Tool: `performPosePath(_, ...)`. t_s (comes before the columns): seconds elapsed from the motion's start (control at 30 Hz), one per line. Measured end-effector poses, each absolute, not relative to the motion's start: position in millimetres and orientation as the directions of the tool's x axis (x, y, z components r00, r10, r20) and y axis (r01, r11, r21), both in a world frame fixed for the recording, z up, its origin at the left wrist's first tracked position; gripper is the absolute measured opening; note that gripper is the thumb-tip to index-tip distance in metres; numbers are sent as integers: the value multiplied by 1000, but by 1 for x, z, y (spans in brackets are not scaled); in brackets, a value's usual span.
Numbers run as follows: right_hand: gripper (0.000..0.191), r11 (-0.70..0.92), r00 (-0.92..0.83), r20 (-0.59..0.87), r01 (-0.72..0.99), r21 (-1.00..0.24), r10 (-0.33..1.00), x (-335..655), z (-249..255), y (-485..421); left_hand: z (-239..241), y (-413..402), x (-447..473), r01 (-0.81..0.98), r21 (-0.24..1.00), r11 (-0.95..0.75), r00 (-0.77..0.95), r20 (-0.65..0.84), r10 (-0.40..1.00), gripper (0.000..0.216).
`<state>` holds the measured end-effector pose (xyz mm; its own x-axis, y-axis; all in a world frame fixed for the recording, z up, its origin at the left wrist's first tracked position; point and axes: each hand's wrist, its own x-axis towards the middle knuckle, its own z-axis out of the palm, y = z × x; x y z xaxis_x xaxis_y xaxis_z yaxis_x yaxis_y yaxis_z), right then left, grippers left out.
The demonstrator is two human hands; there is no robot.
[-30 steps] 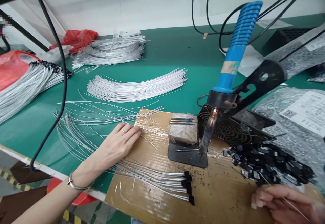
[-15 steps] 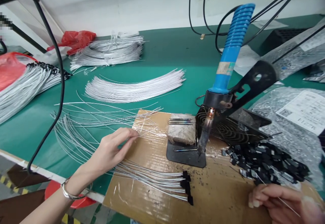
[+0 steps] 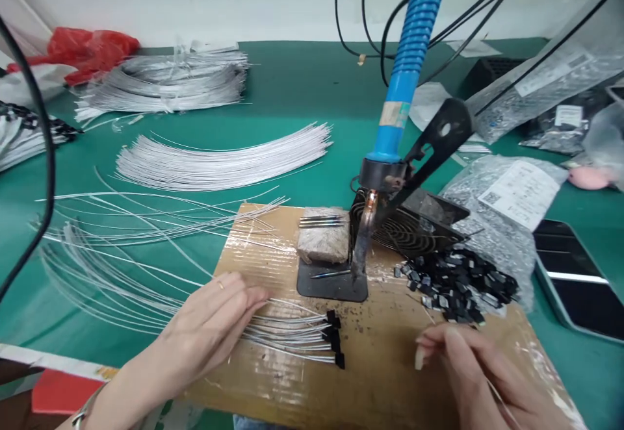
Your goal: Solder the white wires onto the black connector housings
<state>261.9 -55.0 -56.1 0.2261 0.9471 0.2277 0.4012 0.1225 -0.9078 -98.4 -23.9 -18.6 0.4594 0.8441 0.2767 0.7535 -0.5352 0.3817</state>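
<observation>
A: Left side, quick?
B: Loose white wires (image 3: 104, 287), fanned across the green desk (image 3: 302, 95). Neat white bundle (image 3: 224, 164) behind them.
A: Left hand (image 3: 207, 326)?
B: At the cardboard sheet (image 3: 385, 381), left part. Thumb and fingertips drawn together at the connector-ended wires (image 3: 290, 338); can't tell if one is pinched.
A: And those wires?
B: Flat on the cardboard sheet, black connectors (image 3: 334, 338) at their right ends.
A: Middle?
B: Sponge block (image 3: 322, 245), thin metal rods (image 3: 320, 221) on top. Then blue-handled soldering iron (image 3: 412, 53) in a black stand (image 3: 446, 134), tip down.
A: Right?
B: Loose connector pile (image 3: 458, 280) on the sheet. Right hand (image 3: 480, 368) just in front, fingers pinching a thin strand (image 3: 501, 402) that sticks out both ways. Smartphone (image 3: 578, 287) far right, on the desk.
</observation>
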Motion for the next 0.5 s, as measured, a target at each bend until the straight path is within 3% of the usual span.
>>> performPosePath(0.13,20,68,309,172,320,-945,935,243,-35,-53,-23,-30,-94,717,277,-640,541,358,761,43)
performPosePath(0.27,23,-155,464,-72,144,-977,883,229,-27,-58,-13,-27,-83,673,279,-685,581,375,723,36)
performPosePath(0.5,23,-165,366,-129,67,-984,921,220,-24,-59,0,-16,-61,563,652,-507,521,196,831,24)
